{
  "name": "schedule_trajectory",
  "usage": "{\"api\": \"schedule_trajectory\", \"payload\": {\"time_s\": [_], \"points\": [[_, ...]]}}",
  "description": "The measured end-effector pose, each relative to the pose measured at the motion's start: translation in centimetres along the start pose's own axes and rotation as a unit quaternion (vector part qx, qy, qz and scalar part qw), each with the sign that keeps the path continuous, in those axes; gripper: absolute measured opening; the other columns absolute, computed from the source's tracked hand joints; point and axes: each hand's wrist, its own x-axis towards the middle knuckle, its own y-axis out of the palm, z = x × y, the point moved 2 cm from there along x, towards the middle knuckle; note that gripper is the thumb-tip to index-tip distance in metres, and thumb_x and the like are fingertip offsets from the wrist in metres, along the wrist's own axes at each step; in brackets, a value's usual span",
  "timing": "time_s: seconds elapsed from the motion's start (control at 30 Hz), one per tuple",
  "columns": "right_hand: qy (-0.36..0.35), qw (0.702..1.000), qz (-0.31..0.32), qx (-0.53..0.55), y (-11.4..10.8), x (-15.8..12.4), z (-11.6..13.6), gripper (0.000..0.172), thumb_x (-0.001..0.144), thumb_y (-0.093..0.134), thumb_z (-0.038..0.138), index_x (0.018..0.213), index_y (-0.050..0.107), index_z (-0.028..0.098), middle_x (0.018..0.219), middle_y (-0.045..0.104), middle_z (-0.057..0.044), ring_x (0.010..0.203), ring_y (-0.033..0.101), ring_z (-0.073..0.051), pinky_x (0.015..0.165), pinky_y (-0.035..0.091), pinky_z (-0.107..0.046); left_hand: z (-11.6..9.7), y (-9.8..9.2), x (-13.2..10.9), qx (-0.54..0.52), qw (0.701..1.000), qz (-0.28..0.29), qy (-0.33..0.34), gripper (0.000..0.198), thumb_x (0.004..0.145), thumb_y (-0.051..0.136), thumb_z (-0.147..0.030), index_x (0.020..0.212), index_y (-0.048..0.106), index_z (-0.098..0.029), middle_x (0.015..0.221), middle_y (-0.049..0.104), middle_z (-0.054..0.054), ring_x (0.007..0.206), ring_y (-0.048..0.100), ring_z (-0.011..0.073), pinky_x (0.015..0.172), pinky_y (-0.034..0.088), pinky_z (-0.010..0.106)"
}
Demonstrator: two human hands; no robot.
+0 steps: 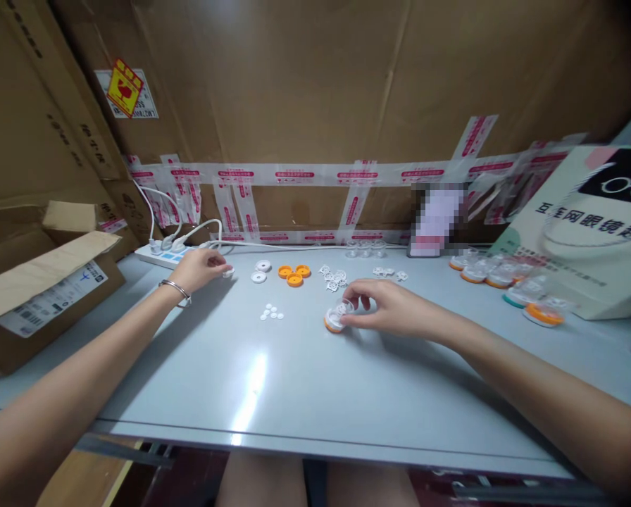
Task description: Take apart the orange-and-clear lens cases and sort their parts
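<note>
My right hand (386,304) rests on the grey table (273,380), fingers pinched round a small clear case with an orange base (336,318). My left hand (200,267), a metal bangle on its wrist, reaches far left and closes its fingertips on a small white piece (229,271). Between the hands lie two white rings (261,271), three orange caps (294,273), a cluster of tiny white discs (271,312) and several small white clips (334,277).
Finished clear cases with orange bases (500,278) stand in a row at the right, beside a white printed box (584,225). A power strip with white cables (162,252) sits at the back left. An open cardboard box (41,296) stands left; taped cardboard walls surround the table.
</note>
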Motion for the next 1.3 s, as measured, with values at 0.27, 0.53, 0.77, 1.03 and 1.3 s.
{"api": "schedule_trajectory", "payload": {"time_s": [0.27, 0.53, 0.77, 1.03, 1.3], "points": [[0.033, 0.999, -0.001, 0.009, 0.2, 0.0, -0.6, 0.050, 0.061, 0.062, 0.058, 0.092, 0.053, 0.020, 0.085, 0.056, -0.003, 0.071, 0.051, -0.017, 0.061, 0.037, -0.027, -9.6, -6.5, -2.7, -0.585, 0.799, -0.137, 0.012, 0.025, 0.077, 0.054, -0.042, 0.075, 0.060, -0.018, 0.079, 0.061, 0.001, 0.073, 0.055, 0.0104, 0.062, 0.041, 0.022], [-0.071, 0.971, -0.139, 0.179, 0.0, -2.2, 5.2, 0.030, 0.076, 0.053, 0.046, 0.065, 0.048, 0.018, 0.062, 0.049, 0.001, 0.059, 0.042, -0.011, 0.059, 0.034, -0.025, -10.8, -3.0, -1.9, -0.591, 0.793, -0.066, -0.131, 0.018, 0.077, 0.043, -0.029, 0.078, 0.057, -0.016, 0.075, 0.061, 0.001, 0.066, 0.055, 0.0093, 0.058, 0.042, 0.021], [0.202, 0.647, 0.154, 0.719, 13.5, -5.3, 15.3, 0.056, 0.040, 0.079, 0.039, 0.086, 0.056, 0.017, 0.083, 0.062, -0.001, 0.076, 0.058, -0.012, 0.077, 0.042, -0.026, -16.4, 3.9, -4.5, -0.284, 0.939, 0.169, 0.091, 0.030, 0.078, 0.048, -0.041, 0.088, 0.060, -0.016, 0.095, 0.062, 0.007, 0.085, 0.056, 0.0170, 0.074, 0.044, 0.030], [0.209, 0.408, 0.150, 0.876, 17.8, -2.3, 21.5, 0.057, 0.034, 0.083, 0.034, 0.082, 0.056, 0.019, 0.084, 0.068, -0.002, 0.087, 0.063, -0.019, 0.077, 0.047, -0.030, -18.2, 7.2, -6.6, 0.013, 0.931, 0.241, 0.274, 0.066, 0.068, 0.058, -0.057, 0.118, 0.047, -0.016, 0.122, 0.048, 0.011, 0.111, 0.044, 0.0285, 0.092, 0.036, 0.039], [0.243, 0.480, 0.184, 0.823, 19.2, -1.5, 22.8, 0.070, 0.011, 0.082, 0.017, 0.078, 0.066, 0.015, 0.093, 0.069, -0.006, 0.104, 0.057, -0.030, 0.091, 0.045, -0.038, -19.2, 7.1, -6.6, 0.054, 0.930, 0.185, 0.314, 0.066, 0.068, 0.058, -0.059, 0.118, 0.045, -0.018, 0.117, 0.051, 0.010, 0.106, 0.046, 0.0281, 0.089, 0.037, 0.041]]}}
